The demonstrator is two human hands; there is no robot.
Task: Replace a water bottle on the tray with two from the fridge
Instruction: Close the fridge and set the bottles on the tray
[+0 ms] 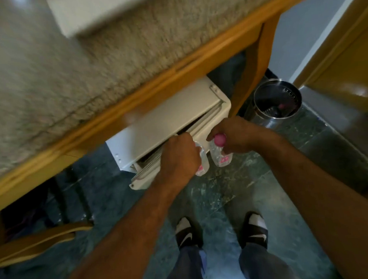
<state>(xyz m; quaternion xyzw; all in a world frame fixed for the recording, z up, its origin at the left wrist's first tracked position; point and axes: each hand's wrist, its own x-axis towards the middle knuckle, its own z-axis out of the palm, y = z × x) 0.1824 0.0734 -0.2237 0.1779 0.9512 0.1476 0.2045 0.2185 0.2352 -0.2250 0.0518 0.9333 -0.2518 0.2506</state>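
Two small water bottles held, one in each hand, in front of the white fridge under the counter.

The left hand (178,158) is curled closed around a clear bottle (202,162) with a pink label, its knuckles up against the edge of the fridge door (151,171), which stands a little ajar. Just beside it, the right hand (234,133) pinches the second bottle (220,154) at its neck, fingers wrapped below the pink cap (281,138), the body hanging down over the green floor (233,192). The bottles nearly touch. Further right stands a steel bin (277,103). The picture is blurred.
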